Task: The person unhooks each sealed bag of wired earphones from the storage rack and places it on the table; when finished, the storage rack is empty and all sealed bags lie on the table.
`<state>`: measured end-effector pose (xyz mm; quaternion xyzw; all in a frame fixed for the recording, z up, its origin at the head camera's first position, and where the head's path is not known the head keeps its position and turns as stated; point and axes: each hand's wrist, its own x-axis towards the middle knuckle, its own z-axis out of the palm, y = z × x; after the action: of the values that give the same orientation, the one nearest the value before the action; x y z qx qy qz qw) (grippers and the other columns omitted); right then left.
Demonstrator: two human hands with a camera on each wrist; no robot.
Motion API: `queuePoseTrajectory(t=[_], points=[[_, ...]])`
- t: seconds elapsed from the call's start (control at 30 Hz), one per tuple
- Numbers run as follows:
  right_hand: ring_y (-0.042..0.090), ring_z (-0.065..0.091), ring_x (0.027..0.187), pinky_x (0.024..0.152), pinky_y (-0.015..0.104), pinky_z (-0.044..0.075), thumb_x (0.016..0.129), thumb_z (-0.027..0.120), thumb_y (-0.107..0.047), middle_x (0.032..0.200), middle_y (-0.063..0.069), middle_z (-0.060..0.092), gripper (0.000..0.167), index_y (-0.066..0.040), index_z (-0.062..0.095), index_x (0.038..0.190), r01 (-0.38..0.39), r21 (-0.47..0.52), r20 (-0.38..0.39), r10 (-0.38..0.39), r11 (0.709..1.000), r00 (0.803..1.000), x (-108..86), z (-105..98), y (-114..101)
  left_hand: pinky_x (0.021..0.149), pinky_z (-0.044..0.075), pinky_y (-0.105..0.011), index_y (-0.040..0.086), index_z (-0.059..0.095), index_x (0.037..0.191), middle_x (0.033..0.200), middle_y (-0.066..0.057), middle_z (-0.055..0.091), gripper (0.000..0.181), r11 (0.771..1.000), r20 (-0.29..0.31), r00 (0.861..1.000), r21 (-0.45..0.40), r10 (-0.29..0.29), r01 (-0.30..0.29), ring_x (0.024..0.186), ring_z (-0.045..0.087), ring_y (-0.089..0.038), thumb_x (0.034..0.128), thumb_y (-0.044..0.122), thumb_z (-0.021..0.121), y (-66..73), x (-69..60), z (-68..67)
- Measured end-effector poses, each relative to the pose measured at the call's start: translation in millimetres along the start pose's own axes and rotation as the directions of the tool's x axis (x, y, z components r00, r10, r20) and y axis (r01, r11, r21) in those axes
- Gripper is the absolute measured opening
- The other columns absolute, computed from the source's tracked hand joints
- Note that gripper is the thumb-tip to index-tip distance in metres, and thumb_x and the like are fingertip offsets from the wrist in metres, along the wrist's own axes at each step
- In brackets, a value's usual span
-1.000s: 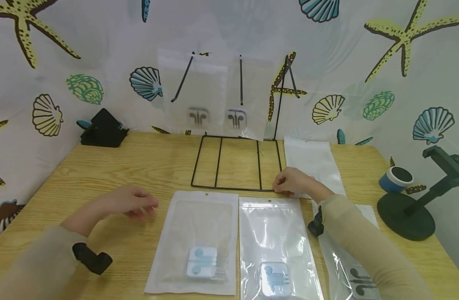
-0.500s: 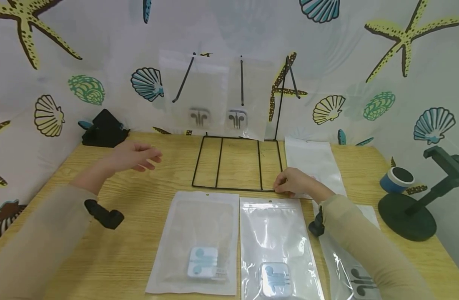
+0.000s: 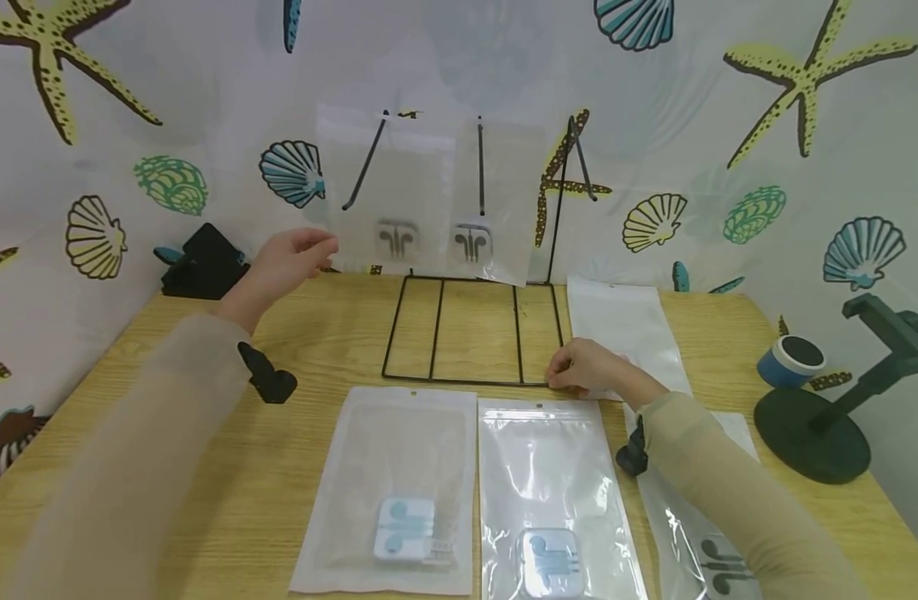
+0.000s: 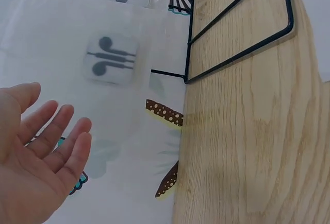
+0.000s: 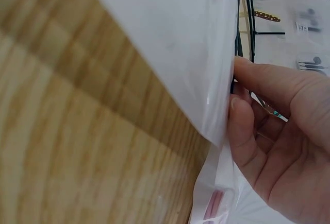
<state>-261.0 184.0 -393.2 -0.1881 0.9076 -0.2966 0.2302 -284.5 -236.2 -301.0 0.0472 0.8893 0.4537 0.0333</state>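
Note:
My right hand (image 3: 588, 367) pinches the front right corner of a black wire display rack (image 3: 474, 383) standing on the table. In the right wrist view, thumb and fingertips meet at its dark wire beside a white bag. Two zip bags with earphone cases hang from the rack's prongs: a frosted bag (image 3: 353, 225) and another bag (image 3: 511, 192) to its right. My left hand (image 3: 286, 262) is raised left of the frosted bag, its fingers loosely bent and holding nothing. In the left wrist view, the hanging earphone case (image 4: 111, 59) shows just beyond the fingers.
In front of the rack lie a frosted zip bag (image 3: 406, 442) and a shiny zip bag (image 3: 549, 467). More bags (image 3: 624, 321) lie under and beside the right forearm. A black stand (image 3: 207, 262), a blue cup-shaped object (image 3: 789, 362) and a dark stand (image 3: 811, 433) are around the edges.
My left hand has risen from beside the lying frosted bag, moving away from me towards the hanging bags. My right hand stays at the rack's corner.

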Motion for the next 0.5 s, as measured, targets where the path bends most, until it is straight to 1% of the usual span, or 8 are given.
queuePoseTrajectory(t=[0.07, 0.17, 0.23, 0.27, 0.37, 0.43, 0.5], points=[[0.011, 0.048, 0.05, 0.049, 0.026, 0.048, 0.086, 0.066, -0.009, 0.074, -0.001, 0.063, 0.005, -0.007, 0.07, 0.086, 0.0, -0.004, 0.001, 0.0, 1.0, 1.0, -0.1, 0, 0, 0.095, 0.037, -0.047, 0.005, 0.038, 0.14, 0.136, -0.017, 0.041, 0.062, 1.0, -0.056, 0.998, -0.009, 0.022, -0.023, 0.118, 0.043, -0.033, 0.0944, 0.046, 0.044, 4.4, 3.9, 3.4], [0.011, 0.048, 0.051, 0.049, 0.026, 0.048, 0.086, 0.066, -0.009, 0.075, -0.001, 0.063, 0.005, -0.007, 0.07, 0.087, 0.002, -0.012, 0.002, -0.002, 1.0, 1.0, -0.1, 0, -1, 0.094, 0.036, -0.048, 0.008, 0.034, 0.142, 0.141, -0.013, 0.035, 0.058, 0.998, -0.134, 0.99, -0.022, 0.049, -0.053, 0.124, 0.037, -0.031, 0.0956, 0.041, 0.045, 11.2, 9.8, 7.2], [0.011, 0.048, 0.051, 0.049, 0.026, 0.049, 0.086, 0.066, -0.009, 0.075, -0.001, 0.063, 0.005, -0.007, 0.071, 0.087, 0.002, -0.015, 0.004, -0.002, 1.0, 1.0, 0.0, 0, -1, 0.096, 0.035, -0.048, 0.009, 0.029, 0.145, 0.146, -0.011, 0.028, 0.059, 0.997, -0.172, 0.984, -0.05, 0.055, -0.064, 0.128, 0.031, -0.03, 0.0959, 0.037, 0.047, 15.9, 13.3, 9.2], [0.011, 0.048, 0.052, 0.049, 0.026, 0.049, 0.086, 0.066, -0.009, 0.075, -0.001, 0.063, 0.005, -0.007, 0.071, 0.087, 0.003, -0.016, 0.004, -0.003, 1.0, 1.0, 0.0, 0, -1, 0.098, 0.033, -0.047, 0.01, 0.024, 0.146, 0.148, -0.01, 0.024, 0.061, 0.996, -0.181, 0.982, -0.067, 0.053, -0.066, 0.13, 0.028, -0.029, 0.0957, 0.036, 0.048, 17.7, 15.4, 10.1], [0.011, 0.048, 0.052, 0.049, 0.027, 0.049, 0.086, 0.066, -0.009, 0.076, -0.001, 0.062, 0.006, -0.007, 0.071, 0.087, -0.001, -0.014, 0.006, 0.001, 1.0, 1.0, 0.6, 0, 0, 0.104, 0.026, -0.048, 0.011, 0.009, 0.149, 0.152, -0.008, 0.01, 0.071, 0.994, -0.177, 0.983, -0.092, 0.04, -0.057, 0.135, 0.016, -0.028, 0.0951, 0.034, 0.049, 21.6, 20.7, 12.2], [0.011, 0.048, 0.052, 0.049, 0.027, 0.049, 0.086, 0.066, -0.009, 0.076, -0.001, 0.062, 0.005, -0.007, 0.071, 0.087, -0.007, -0.012, 0.005, 0.007, 1.0, 1.0, 1.2, 0, 0, 0.106, 0.019, -0.049, 0.013, -0.002, 0.149, 0.153, -0.008, 0.001, 0.078, 0.995, -0.155, 0.988, -0.097, 0.025, -0.04, 0.137, 0.008, -0.028, 0.0947, 0.035, 0.049, 23.0, 23.4, 13.0], [0.011, 0.048, 0.052, 0.049, 0.027, 0.049, 0.086, 0.066, -0.009, 0.076, -0.001, 0.062, 0.006, -0.007, 0.071, 0.087, -0.005, -0.013, 0.004, 0.005, 1.0, 1.0, 1.5, 0, 0, 0.108, 0.014, -0.049, 0.015, -0.011, 0.148, 0.153, -0.009, -0.005, 0.082, 0.996, -0.135, 0.991, -0.085, 0.016, -0.027, 0.138, 0.002, -0.027, 0.0949, 0.036, 0.049, 23.2, 25.1, 12.8]])
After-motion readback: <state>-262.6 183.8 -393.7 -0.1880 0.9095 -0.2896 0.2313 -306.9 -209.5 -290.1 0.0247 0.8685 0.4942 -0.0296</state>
